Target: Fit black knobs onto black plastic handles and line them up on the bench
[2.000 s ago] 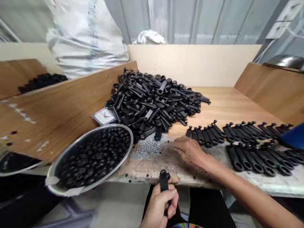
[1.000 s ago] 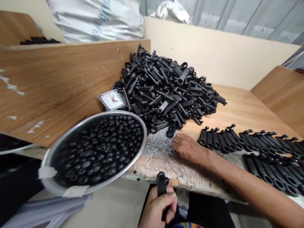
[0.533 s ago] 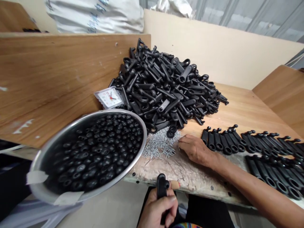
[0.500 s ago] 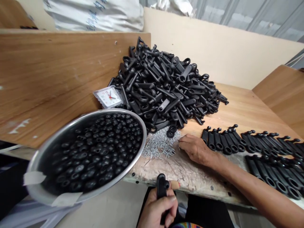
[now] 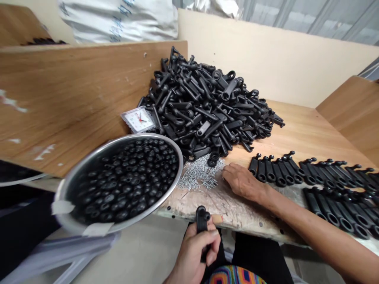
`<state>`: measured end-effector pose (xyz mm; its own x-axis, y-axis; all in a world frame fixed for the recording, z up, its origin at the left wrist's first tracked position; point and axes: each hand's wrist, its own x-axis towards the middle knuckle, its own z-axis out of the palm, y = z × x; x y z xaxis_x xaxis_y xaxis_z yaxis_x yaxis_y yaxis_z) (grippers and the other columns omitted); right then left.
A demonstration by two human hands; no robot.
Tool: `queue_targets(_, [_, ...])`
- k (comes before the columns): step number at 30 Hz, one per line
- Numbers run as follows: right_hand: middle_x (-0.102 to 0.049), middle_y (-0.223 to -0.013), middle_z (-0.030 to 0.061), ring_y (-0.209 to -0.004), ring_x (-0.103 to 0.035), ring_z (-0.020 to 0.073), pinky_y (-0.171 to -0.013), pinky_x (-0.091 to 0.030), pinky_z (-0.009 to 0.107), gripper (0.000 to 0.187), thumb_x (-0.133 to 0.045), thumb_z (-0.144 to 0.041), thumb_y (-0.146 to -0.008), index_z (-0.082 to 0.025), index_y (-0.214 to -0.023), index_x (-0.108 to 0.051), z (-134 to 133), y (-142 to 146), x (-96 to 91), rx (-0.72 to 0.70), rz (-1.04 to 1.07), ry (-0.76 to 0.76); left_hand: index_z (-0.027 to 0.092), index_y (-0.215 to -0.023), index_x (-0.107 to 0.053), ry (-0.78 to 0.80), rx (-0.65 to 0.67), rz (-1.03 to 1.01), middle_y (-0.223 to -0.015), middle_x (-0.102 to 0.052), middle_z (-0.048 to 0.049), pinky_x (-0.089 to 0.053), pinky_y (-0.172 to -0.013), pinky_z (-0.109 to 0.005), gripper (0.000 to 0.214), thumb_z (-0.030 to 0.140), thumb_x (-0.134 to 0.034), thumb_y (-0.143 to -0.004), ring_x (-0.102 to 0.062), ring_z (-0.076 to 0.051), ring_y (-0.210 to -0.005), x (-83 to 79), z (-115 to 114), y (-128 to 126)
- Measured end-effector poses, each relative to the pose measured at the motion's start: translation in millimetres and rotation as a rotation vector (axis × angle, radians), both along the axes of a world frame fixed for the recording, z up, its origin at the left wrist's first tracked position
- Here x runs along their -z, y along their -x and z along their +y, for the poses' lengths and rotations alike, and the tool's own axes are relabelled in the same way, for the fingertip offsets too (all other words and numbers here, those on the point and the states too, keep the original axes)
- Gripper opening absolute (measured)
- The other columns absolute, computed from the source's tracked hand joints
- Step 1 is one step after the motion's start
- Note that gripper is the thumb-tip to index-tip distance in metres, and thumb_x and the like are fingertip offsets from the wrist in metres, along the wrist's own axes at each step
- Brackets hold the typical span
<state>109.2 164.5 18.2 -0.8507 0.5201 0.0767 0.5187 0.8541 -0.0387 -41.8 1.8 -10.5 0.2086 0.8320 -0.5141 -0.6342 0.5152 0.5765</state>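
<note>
Below the front edge of the table, my left hand is wrapped round a black crank handle, its knobbed end pointing up. A tan covering is on one finger of that hand. My right hand rests on the tabletop with fingers curled and pressed together, fingertips at the right side of a heap of small silver metal pins. What those fingertips hold, if anything, is hidden. Behind the pins rises a large pile of black crank handles.
At left, a metal bowl holds many black knobs. A small square clock leans by the pile. Rows of crank handles with knobs lie at right. Wooden boards wall the table.
The view has shifted slightly, with the bowl appearing further right. My left hand keeps its hold on the crank handle, and my right hand stays by the pins.
</note>
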Motion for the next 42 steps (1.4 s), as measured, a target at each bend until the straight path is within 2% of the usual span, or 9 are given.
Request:
queue_targets(5, [-0.053,-0.076,0.0058,-0.073,-0.045,0.0150,-0.069,-0.039,0.028,0.018,-0.036,-0.011,-0.086,-0.013,-0.078,-0.052,-19.3,-9.5,-15.7,0.094,0.341,0.216,0.013,-0.096,-0.051,-0.009,-0.009,-0.073,-0.048,-0.045,0.0047,-0.014,-0.036,-0.020,0.026,0.017,-0.049,-0.070,-0.027,-0.004,-0.033,-7.9,0.2,-9.7])
queue_targets(10, [-0.057,-0.097,0.0069,-0.094,-0.052,0.0162,-0.082,-0.040,0.029,0.009,-0.048,-0.015,-0.082,-0.015,-0.076,-0.054,-77.3,-19.7,-37.2,0.144,0.864,0.641,0.013,-0.088,-0.051,-0.025,0.078,-0.169,-0.049,-0.044,0.0046,-0.014,-0.035,-0.019,0.018,0.017,-0.049,-0.071,-0.028,-0.003,-0.032,-18.1,-4.8,-37.5])
queue_targets(14, [-0.056,-0.102,0.0080,-0.093,-0.053,0.0157,-0.082,-0.040,0.028,0.009,-0.049,-0.016,-0.080,-0.015,-0.074,-0.056,-112.4,-33.7,-34.5,0.230,1.005,0.731,0.013,-0.067,-0.047,-0.051,0.153,-0.163,-0.049,-0.045,0.0037,-0.016,-0.034,-0.019,0.007,0.017,-0.049,-0.072,-0.028,-0.002,-0.032,-25.2,-12.6,-60.6])
queue_targets(17, [-0.055,-0.099,0.0081,-0.091,-0.053,0.0155,-0.080,-0.042,0.027,0.010,-0.049,-0.018,-0.080,-0.015,-0.073,-0.055,-125.4,-46.8,-30.5,0.264,1.055,0.714,0.013,-0.068,-0.046,-0.050,0.188,-0.140,-0.050,-0.046,0.0035,-0.016,-0.034,-0.019,0.007,0.017,-0.050,-0.071,-0.028,-0.002,-0.032,-28.5,-18.8,-74.0])
queue_targets(21, [-0.056,-0.099,0.0089,-0.089,-0.054,0.0153,-0.079,-0.043,0.028,0.011,-0.048,-0.018,-0.081,-0.015,-0.074,-0.055,-135.6,-60.9,-28.3,0.263,1.047,0.622,0.013,-0.066,-0.046,-0.044,0.210,-0.116,-0.049,-0.046,0.0031,-0.015,-0.034,-0.019,0.008,0.017,-0.051,-0.070,-0.027,-0.002,-0.032,-31.4,-26.1,-88.3])
queue_targets(27, [-0.060,-0.097,0.0087,-0.093,-0.054,0.0158,-0.083,-0.041,0.030,0.015,-0.044,-0.015,-0.084,-0.016,-0.082,-0.059,-142.6,-77.7,-22.0,0.189,0.979,0.273,0.012,-0.059,-0.044,0.003,0.246,-0.107,-0.047,-0.043,0.0029,-0.014,-0.034,-0.019,0.012,0.017,-0.049,-0.069,-0.027,-0.002,-0.032,-31.9,-27.7,-102.4])
queue_targets(32, [-0.062,-0.094,0.0070,-0.087,-0.054,0.0149,-0.078,-0.041,0.028,0.020,-0.040,-0.020,-0.088,-0.018,-0.094,-0.059,-146.9,-94.3,-26.2,0.271,0.905,0.229,0.012,-0.061,-0.047,0.038,0.281,-0.106,-0.047,-0.041,0.0032,-0.014,-0.035,-0.020,0.009,0.019,-0.047,-0.067,-0.027,-0.003,-0.033,-30.7,-18.1,-109.3])
queue_targets(38, [-0.062,-0.072,0.0008,-0.071,-0.055,0.0143,-0.063,-0.035,0.024,0.010,-0.051,-0.027,-0.083,-0.020,-0.081,-0.058,-144.6,-110.2,-39.3,0.444,0.379,0.147,0.012,-0.057,-0.046,0.025,0.375,-0.089,-0.046,-0.040,0.0035,-0.016,-0.035,-0.020,0.007,0.016,-0.049,-0.062,-0.027,-0.003,-0.033,-21.9,-5.8,-131.1])
queue_targets(42, [-0.064,-0.076,0.0012,-0.072,-0.058,0.0148,-0.057,-0.031,0.024,0.010,-0.048,-0.026,-0.083,-0.020,-0.083,-0.057,-128.8,-126.6,-45.3,0.556,0.147,0.081,0.009,-0.068,-0.053,0.007,0.443,-0.089,-0.067,-0.056,-0.0054,-0.030,-0.039,-0.021,0.017,0.024,-0.048,-0.073,-0.047,-0.009,-0.046,-18.3,2.5,-146.6])
